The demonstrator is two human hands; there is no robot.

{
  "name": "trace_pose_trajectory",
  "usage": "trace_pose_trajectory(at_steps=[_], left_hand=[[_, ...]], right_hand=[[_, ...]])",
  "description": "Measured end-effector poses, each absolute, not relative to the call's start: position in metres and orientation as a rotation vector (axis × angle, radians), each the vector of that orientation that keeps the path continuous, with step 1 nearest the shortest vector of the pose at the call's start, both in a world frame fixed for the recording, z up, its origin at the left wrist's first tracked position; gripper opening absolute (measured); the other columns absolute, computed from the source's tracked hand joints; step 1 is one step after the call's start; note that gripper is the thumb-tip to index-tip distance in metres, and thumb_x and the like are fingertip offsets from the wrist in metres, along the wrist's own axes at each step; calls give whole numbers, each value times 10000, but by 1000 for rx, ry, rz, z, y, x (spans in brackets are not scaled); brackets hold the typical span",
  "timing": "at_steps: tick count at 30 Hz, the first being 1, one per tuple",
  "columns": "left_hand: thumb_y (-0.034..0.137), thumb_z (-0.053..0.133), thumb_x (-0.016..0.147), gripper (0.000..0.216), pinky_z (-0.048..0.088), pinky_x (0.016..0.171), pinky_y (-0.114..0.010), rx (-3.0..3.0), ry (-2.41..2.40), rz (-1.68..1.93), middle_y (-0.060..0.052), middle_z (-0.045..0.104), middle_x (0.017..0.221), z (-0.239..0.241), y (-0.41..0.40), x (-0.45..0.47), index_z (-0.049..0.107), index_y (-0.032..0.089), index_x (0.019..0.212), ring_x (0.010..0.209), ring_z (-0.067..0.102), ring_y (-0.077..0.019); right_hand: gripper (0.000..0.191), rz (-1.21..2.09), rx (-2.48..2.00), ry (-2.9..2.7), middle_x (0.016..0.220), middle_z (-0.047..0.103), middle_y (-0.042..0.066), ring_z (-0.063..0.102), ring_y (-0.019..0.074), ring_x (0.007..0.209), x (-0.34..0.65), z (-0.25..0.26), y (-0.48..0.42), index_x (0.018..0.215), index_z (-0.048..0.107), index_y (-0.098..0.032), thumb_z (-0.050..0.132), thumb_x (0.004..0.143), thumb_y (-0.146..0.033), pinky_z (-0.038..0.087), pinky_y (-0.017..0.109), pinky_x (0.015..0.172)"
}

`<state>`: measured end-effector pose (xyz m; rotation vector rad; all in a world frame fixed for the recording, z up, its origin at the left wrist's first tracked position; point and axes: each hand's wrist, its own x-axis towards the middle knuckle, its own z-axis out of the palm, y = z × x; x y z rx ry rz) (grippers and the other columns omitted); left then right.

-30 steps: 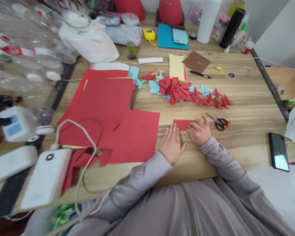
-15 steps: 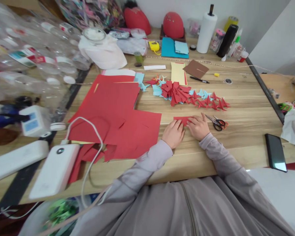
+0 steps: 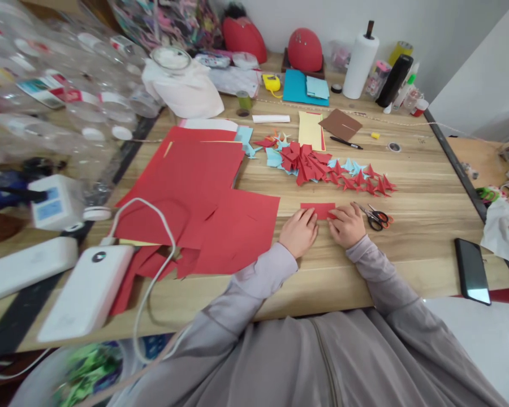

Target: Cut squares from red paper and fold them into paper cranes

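Note:
A small red paper strip (image 3: 322,210), seemingly folded, lies on the tabletop between my hands. My left hand (image 3: 299,230) presses its fingers on the strip's left end. At the other end, my right hand (image 3: 346,224) has its thumb and fingers closed on the lower right corner. Scissors (image 3: 377,217) with black and orange handles rest just right of my right hand. Beyond the strip sits a heap of folded red paper pieces (image 3: 303,161), with red and light blue folded paper stars (image 3: 360,178) trailing right. What lies under my fingertips is hidden.
Large red paper sheets (image 3: 195,192) cover the left of the table. A white power bank (image 3: 89,291) with a looping cable (image 3: 165,226) lies at front left, a phone (image 3: 470,268) at right. Plastic bottles (image 3: 80,107) crowd the far left. A pen (image 3: 345,142) and brown paper (image 3: 341,124) lie farther back.
My right hand has slid right along the strip, baring more of the red paper between my hands. My left hand stays at its end. The whole view has shifted slightly.

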<state>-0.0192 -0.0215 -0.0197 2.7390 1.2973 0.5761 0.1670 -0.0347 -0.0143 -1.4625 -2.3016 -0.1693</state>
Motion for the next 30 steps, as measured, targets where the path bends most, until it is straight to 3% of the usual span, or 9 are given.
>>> trace_pose_trajectory(at_steps=[9, 13, 19, 22, 25, 30], left_hand=[[265, 375, 931, 417, 441, 1011, -418, 2725, 1298, 569, -177, 596, 1257, -19, -21, -17, 631, 46, 1179, 1170, 509, -278], [276, 384, 932, 434, 433, 1011, -427, 2738, 1295, 552, -213, 590, 1255, -21, -22, -16, 619, 7, 1180, 1172, 513, -286], [289, 410, 934, 408, 431, 975, -436, 2828, 1239, 569, -224, 562, 1291, -27, -23, -20, 620, 63, 1201, 1174, 524, -285], [251, 435, 930, 326, 462, 872, -420, 2883, 1240, 553, -173, 621, 1215, -26, -13, -22, 659, 125, 1129, 1036, 576, -258], [193, 446, 921, 254, 451, 756, -397, 2982, 1173, 460, -128, 688, 1002, -21, 2, -25, 691, 144, 970, 886, 580, -241], [177, 456, 917, 219, 405, 735, -380, 3149, 956, 461, -104, 671, 856, -19, 17, -29, 671, 140, 894, 792, 539, -215]], right_hand=[[236, -291, -1502, -2147, 914, 757, 29, 639, 209, 894, 185, -6, -40, 603, 662, -212, 550, 808, -182, 345, 481, 983], [190, -224, -1451, -2225, 1039, 735, 47, 619, 214, 998, 163, -4, -33, 851, 721, -219, 533, 866, -244, 352, 446, 998], [250, -90, -1427, -2367, 1090, 719, 87, 608, 232, 1027, 151, -19, -26, 866, 738, -169, 497, 898, -232, 445, 398, 928], [244, -58, -1369, -2343, 1088, 719, 92, 609, 231, 1015, 158, -26, -24, 930, 734, -162, 504, 899, -235, 473, 388, 911], [238, -52, -1300, -2334, 1051, 728, 100, 613, 227, 959, 162, -29, -20, 916, 737, -154, 517, 894, -243, 493, 378, 886], [224, -78, -1229, -2387, 1004, 734, 95, 600, 225, 918, 166, -27, -12, 873, 736, -175, 521, 895, -235, 484, 379, 835]])
